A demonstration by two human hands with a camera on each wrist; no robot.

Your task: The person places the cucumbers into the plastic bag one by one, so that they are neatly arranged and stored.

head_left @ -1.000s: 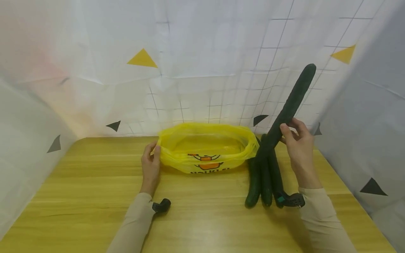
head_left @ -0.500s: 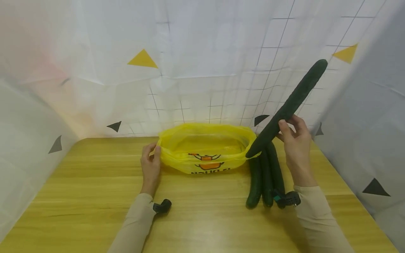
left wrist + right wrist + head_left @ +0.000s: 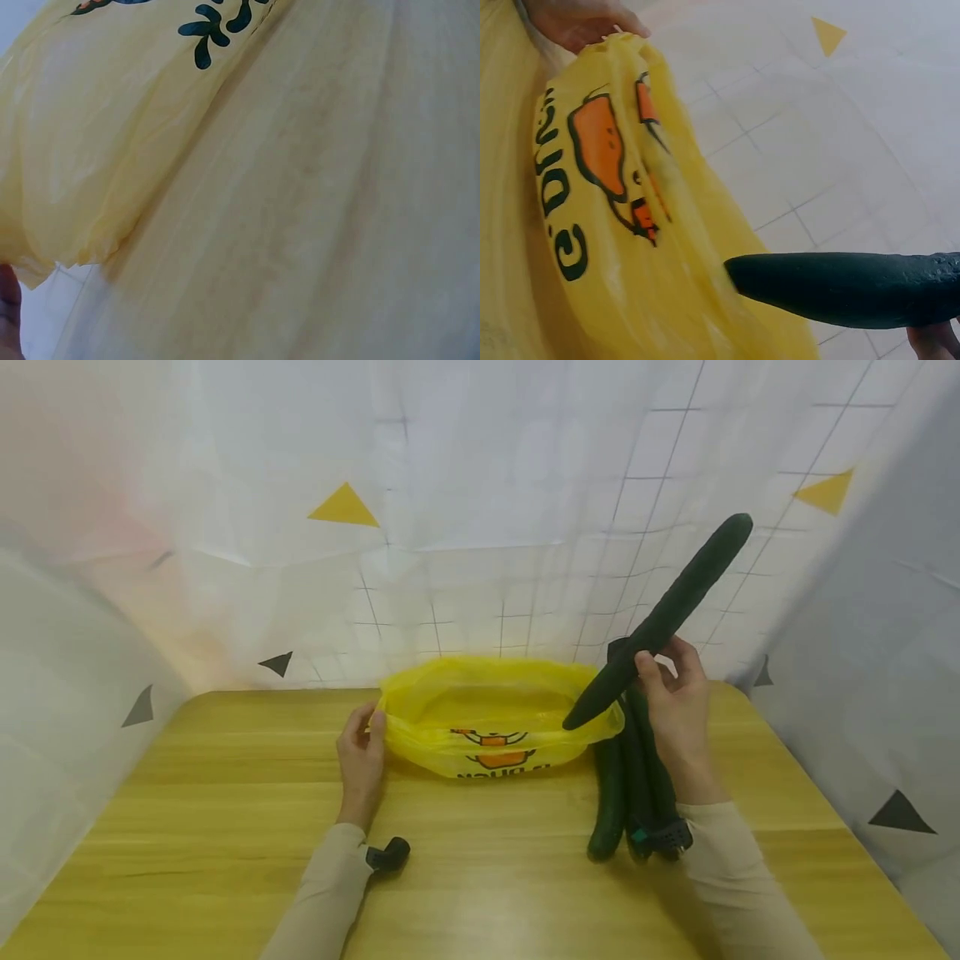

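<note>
My right hand [image 3: 678,718] holds a long dark-green cucumber [image 3: 667,614] near its middle, thumb on the near side. The cucumber slants in the air, its upper end to the right. Its lower tip is over the right part of a yellow plastic bag [image 3: 420,752], whose mouth gapes upward. At the bag's left end, my left hand [image 3: 362,764] pinches the rim between thumb and fingers. The right wrist view has the cucumber [image 3: 840,289] in front of the bag [image 3: 690,300]. Several more cucumbers [image 3: 609,802] lie side by side by the bag's right end, partly hidden by the right hand and wrist.
A wooden table [image 3: 480,877] bears the bag and cucumbers. White sheeting [image 3: 480,485] with grid lines and coloured triangles stands right behind the table, with more at both sides. Each wrist carries a small black camera [image 3: 388,856].
My right hand has moved left with the cucumber. Its lower tip has gone from above the other cucumbers to over the bag's mouth. The left hand has stayed at the bag's rim.
</note>
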